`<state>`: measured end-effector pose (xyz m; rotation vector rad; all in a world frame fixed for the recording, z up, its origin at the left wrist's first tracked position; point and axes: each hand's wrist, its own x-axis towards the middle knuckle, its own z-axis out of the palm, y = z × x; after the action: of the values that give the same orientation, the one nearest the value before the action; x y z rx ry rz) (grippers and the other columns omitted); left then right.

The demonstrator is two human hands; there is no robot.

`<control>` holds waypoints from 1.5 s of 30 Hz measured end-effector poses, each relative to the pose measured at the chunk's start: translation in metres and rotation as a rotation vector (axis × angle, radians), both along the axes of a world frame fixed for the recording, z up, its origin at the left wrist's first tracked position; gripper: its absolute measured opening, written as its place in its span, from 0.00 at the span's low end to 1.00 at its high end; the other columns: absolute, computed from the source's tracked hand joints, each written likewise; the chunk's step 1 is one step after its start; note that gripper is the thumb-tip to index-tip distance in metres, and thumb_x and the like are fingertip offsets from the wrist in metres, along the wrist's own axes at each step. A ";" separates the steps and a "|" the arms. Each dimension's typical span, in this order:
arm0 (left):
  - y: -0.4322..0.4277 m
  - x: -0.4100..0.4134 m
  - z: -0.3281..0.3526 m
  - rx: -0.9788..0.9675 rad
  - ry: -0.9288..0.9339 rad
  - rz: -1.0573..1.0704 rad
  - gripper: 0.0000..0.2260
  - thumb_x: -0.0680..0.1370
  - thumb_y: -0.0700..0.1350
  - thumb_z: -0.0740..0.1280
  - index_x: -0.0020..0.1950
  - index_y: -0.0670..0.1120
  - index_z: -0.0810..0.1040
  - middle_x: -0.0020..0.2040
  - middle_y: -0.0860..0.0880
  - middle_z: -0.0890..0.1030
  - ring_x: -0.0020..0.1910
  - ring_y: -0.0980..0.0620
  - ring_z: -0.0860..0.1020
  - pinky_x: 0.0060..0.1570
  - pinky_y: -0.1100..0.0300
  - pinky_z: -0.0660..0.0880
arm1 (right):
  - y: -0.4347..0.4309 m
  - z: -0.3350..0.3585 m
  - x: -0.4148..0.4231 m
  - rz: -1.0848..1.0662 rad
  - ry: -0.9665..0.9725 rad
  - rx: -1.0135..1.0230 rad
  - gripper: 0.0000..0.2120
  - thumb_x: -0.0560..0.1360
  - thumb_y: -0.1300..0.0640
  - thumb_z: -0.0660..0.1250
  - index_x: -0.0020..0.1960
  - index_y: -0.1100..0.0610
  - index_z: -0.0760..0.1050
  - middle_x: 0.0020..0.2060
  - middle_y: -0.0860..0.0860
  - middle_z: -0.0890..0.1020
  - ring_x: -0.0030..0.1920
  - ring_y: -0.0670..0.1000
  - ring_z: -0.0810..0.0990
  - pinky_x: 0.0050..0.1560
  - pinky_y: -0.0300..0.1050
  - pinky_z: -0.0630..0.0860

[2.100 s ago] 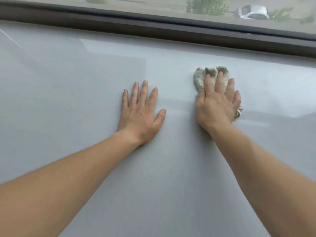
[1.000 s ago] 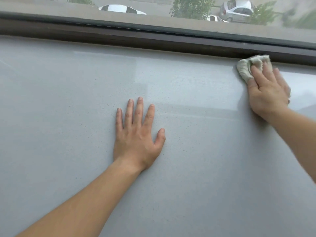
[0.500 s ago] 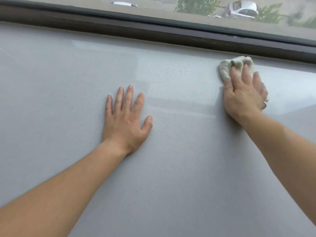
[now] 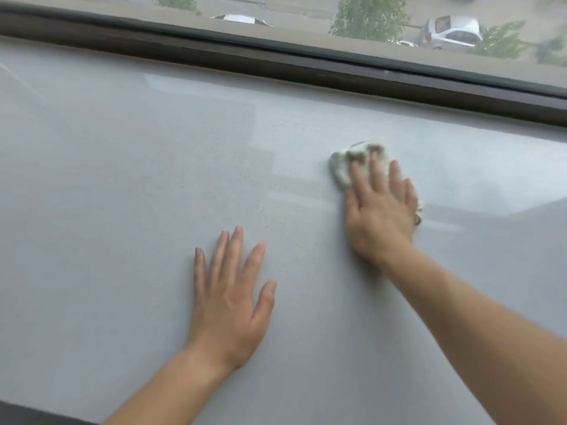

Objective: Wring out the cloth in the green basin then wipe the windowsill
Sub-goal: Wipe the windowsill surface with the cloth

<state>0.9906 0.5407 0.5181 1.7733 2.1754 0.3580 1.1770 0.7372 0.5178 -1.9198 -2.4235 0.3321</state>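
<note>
Right hand [image 4: 380, 210] flat on bunched cloth [image 4: 346, 170], fingers extended over it, pressing down rather than clutching; blurred. Cloth on grey windowsill [image 4: 122, 179], mid-depth, apart from dark window frame [image 4: 276, 62], right of centre. Left hand [image 4: 228, 299] open, palm down on bare sill, holding nothing, well apart from cloth. Green basin not in view. Cloth judged soft, light, limp, probably damp; likely to slide easily on smooth sill and to bunch under uneven pressure. Best controlled by spread palm on top; for lifting, pinch at wadded centre.
</note>
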 end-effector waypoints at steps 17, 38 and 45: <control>-0.015 0.021 -0.010 -0.092 0.251 0.029 0.31 0.79 0.62 0.50 0.80 0.49 0.58 0.82 0.44 0.51 0.81 0.45 0.48 0.76 0.38 0.46 | -0.094 0.002 0.070 0.560 0.003 -0.012 0.25 0.82 0.40 0.47 0.79 0.40 0.58 0.80 0.44 0.55 0.81 0.55 0.51 0.78 0.55 0.49; -0.088 0.011 0.004 -0.055 0.127 -0.050 0.29 0.80 0.60 0.48 0.77 0.48 0.63 0.81 0.43 0.55 0.80 0.46 0.48 0.76 0.37 0.39 | -0.171 0.002 0.030 -0.031 0.023 -0.024 0.27 0.82 0.44 0.48 0.80 0.42 0.51 0.82 0.46 0.47 0.80 0.56 0.43 0.78 0.58 0.42; -0.099 0.008 -0.003 -0.050 0.056 -0.050 0.33 0.79 0.65 0.34 0.81 0.53 0.53 0.82 0.50 0.45 0.80 0.53 0.39 0.76 0.42 0.35 | -0.214 0.002 0.063 0.446 -0.028 -0.004 0.25 0.83 0.39 0.43 0.80 0.38 0.51 0.81 0.43 0.49 0.81 0.53 0.47 0.78 0.54 0.44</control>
<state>0.9990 0.4418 0.5152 1.8281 2.1534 0.2427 1.2403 0.5236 0.5203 -1.3715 -2.8526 0.3205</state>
